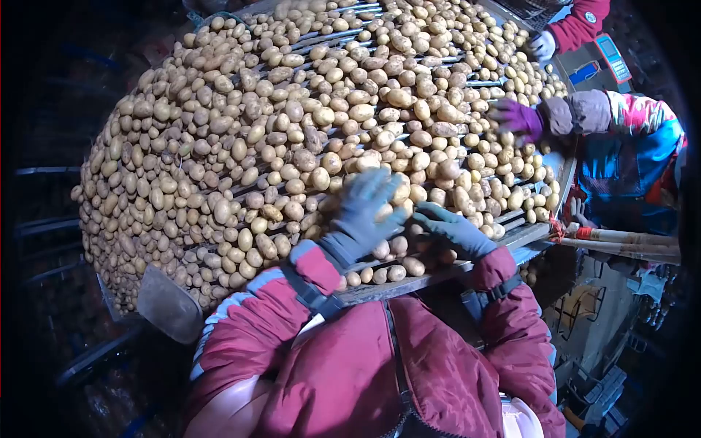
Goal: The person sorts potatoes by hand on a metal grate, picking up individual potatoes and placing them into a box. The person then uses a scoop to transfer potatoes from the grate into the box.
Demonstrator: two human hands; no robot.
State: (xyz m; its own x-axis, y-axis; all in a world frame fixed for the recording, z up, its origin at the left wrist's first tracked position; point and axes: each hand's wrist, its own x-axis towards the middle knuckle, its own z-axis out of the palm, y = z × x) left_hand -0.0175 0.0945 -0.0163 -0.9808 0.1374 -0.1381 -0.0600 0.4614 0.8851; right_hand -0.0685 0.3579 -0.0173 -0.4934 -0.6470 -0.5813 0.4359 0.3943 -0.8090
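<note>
Potatoes (241, 150) cover a sorting table of metal bars (332, 38) in front of me. My left hand (364, 214), in a grey-blue glove, lies over the potatoes near the front edge. Its fingers are spread, and a potato (385, 212) shows between thumb and forefinger without a visible grip. Just to its right is my right hand (458, 229), gloved alike, with fingers stretched toward the left hand. Potatoes (413, 266) sit below it, along the wooden front edge (431, 277). What lies under both palms is hidden.
At the right, a co-worker's purple-gloved hand (520, 120) touches potatoes; farther back is another person's white-gloved hand (542, 46). A grey flat plate (170, 305) stands at the front left. A red-cased device (612, 57) lies beyond the right edge, near wooden poles (621, 244).
</note>
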